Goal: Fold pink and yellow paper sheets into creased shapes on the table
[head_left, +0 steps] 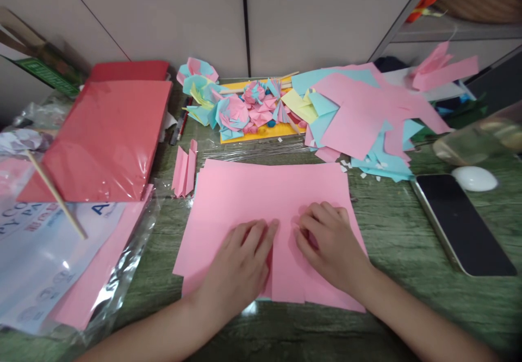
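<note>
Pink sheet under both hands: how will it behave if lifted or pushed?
The pink sheet looks thin, so probably floppy and light. It lies on other pink sheets, so a push likely slides it. The left hand and right hand press it flat; it probably creases easily.

pink paper sheets (261,199), red wrapped pack (110,133), green wood-grain table (399,226), black phone (463,223), blue and pink scraps (359,117).
</note>
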Available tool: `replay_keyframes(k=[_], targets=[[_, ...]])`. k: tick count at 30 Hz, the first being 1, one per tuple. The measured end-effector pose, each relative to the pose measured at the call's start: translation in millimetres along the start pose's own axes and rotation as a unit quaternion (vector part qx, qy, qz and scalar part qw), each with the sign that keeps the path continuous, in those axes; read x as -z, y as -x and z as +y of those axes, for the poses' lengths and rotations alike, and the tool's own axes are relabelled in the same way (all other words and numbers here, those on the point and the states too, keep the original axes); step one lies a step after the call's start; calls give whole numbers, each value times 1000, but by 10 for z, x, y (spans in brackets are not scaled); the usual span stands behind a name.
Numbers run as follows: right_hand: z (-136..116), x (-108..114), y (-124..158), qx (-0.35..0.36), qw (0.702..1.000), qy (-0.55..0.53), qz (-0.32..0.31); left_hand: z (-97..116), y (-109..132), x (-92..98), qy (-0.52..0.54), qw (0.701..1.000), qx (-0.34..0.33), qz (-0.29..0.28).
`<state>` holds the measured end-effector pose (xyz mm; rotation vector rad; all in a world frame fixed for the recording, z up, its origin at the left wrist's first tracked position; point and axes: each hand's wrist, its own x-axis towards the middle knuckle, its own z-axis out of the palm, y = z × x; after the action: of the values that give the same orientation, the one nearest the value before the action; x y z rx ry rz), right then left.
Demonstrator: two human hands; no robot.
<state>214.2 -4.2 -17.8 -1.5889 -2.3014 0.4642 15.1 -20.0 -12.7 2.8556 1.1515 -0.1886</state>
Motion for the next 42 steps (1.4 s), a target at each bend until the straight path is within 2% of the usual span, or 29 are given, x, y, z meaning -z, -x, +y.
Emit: replay_keyframes(k=[14,24,34,42], targets=[[-7,2,-8,6,1000,-9,9,18,-18,40,-27,1000,-14,2],[-26,-7,15,15,1000,-16,18,15,-26,-21,29,999,25,-16],[44,-33,-14,-11,1000,12,22,-29,61,-46,-15,998,-9,68],[35,-20,-21,-18,999,40,-4,30,56,-57,-24,1000,5,15]])
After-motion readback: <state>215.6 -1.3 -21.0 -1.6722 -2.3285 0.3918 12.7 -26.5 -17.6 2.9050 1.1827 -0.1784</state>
